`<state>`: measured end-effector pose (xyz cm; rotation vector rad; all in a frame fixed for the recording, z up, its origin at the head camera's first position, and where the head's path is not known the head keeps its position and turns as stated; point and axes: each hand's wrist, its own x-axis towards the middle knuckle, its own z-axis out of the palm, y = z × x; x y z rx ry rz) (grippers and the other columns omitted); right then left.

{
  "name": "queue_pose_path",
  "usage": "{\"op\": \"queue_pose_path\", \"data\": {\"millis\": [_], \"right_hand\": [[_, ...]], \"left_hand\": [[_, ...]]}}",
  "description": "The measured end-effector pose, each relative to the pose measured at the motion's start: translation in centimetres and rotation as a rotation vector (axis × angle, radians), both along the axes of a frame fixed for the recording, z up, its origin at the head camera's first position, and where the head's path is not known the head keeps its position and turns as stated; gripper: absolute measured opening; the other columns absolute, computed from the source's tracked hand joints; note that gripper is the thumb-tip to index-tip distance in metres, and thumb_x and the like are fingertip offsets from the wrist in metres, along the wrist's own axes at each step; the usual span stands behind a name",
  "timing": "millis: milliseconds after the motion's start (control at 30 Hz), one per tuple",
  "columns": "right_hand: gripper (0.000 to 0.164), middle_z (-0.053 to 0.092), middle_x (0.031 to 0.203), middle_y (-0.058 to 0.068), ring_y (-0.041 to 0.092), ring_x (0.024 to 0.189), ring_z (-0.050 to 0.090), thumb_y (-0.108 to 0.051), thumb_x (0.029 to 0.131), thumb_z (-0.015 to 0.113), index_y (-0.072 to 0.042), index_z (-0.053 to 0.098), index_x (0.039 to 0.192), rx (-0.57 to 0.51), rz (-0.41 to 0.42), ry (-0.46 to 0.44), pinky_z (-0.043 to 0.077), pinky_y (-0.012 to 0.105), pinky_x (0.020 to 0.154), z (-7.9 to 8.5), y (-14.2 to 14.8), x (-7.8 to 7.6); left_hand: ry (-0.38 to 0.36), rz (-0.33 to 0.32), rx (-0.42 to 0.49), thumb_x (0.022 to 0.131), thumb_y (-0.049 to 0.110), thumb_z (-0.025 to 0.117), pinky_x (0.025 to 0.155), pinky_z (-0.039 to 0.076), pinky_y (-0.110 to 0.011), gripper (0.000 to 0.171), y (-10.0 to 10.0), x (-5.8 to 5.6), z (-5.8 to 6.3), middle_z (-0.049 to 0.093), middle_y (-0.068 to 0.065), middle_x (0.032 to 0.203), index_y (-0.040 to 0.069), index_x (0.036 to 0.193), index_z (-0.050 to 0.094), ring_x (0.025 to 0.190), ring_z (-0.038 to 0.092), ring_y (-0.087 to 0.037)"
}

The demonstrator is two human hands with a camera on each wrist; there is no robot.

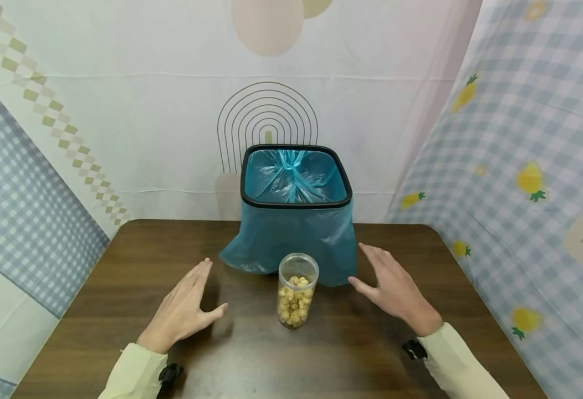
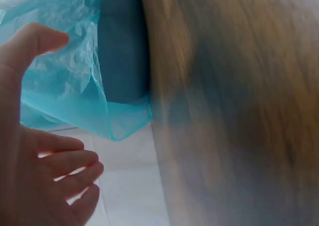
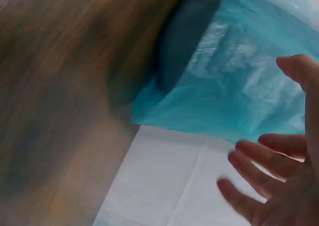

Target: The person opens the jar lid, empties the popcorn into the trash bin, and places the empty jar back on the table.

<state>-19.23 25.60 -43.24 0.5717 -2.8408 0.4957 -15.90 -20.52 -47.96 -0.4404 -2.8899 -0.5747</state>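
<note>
A bin (image 1: 296, 205) with a black rim stands on the table, lined with a blue plastic bag (image 1: 291, 238) folded over its outside. Inside the rim the bag is gathered into a knot-like bunch. In front of it stands a clear jar (image 1: 296, 293), without a visible lid, partly filled with yellow popcorn-like pieces. My left hand (image 1: 184, 310) hovers left of the jar, fingers extended and thumb apart, holding nothing. To the right of the bin and jar is my right hand (image 1: 393, 285), also spread and holding nothing. Neither hand touches the jar.
The brown wooden table (image 1: 251, 366) reaches back to a white patterned cloth (image 1: 172, 138). At the right hangs a blue checked cloth with fruit prints (image 1: 511, 221); another checked cloth (image 1: 22, 221) hangs at the left. Dark wrist devices sit at both cuffs.
</note>
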Motion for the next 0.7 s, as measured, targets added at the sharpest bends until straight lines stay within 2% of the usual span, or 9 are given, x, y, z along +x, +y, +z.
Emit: {"op": "queue_pose_path", "data": {"millis": [100,200,333,500,700], "right_hand": [[0.078,0.056,0.151,0.02,0.043,0.138,0.055,-0.045,0.096,0.075,-0.003,0.047,0.155,-0.091,0.022,-0.014,0.049,0.065,0.109,0.8,-0.2,0.3],[0.072,0.063,0.142,0.018,0.039,0.129,0.063,-0.04,0.093,0.081,-0.003,0.055,0.148,-0.154,0.065,0.014,0.053,0.062,0.104,1.7,-0.4,0.5],[0.069,0.068,0.135,0.01,0.033,0.122,0.067,-0.038,0.088,0.086,-0.006,0.06,0.144,-0.199,0.133,0.032,0.057,0.058,0.1,2.7,-0.6,0.8],[0.07,0.066,0.139,0.002,0.027,0.125,0.068,-0.042,0.087,0.087,-0.012,0.06,0.144,-0.229,0.21,-0.014,0.057,0.055,0.101,4.1,-1.6,1.2],[0.071,0.065,0.141,-0.001,0.023,0.126,0.068,-0.044,0.087,0.086,-0.014,0.059,0.145,-0.254,0.282,-0.059,0.057,0.052,0.103,5.1,-3.2,1.2]], "left_hand": [[-0.007,0.013,0.084,0.088,0.049,0.079,0.111,0.048,-0.066,0.099,0.3,0.2,0.2,0.043,-0.021,0.165,0.002,0.163,0.035,0.148,0.047,-0.043],[0.018,0.014,0.169,0.085,0.047,0.083,0.106,0.049,-0.068,0.096,0.7,0.4,0.4,0.051,-0.021,0.16,0.005,0.16,0.041,0.142,0.054,-0.044],[0.074,-0.023,0.29,0.078,0.042,0.091,0.105,0.053,-0.064,0.091,1.4,0.6,0.8,0.061,-0.018,0.151,0.007,0.152,0.052,0.136,0.062,-0.042],[0.109,-0.078,0.4,0.073,0.038,0.096,0.103,0.057,-0.054,0.086,2.6,0.9,1.4,0.069,-0.009,0.141,0.009,0.145,0.06,0.131,0.067,-0.03],[0.048,-0.148,0.532,0.074,0.036,0.096,0.105,0.058,-0.049,0.083,4.8,0.8,2.1,0.07,-0.007,0.141,0.01,0.145,0.061,0.131,0.067,-0.023]]}}
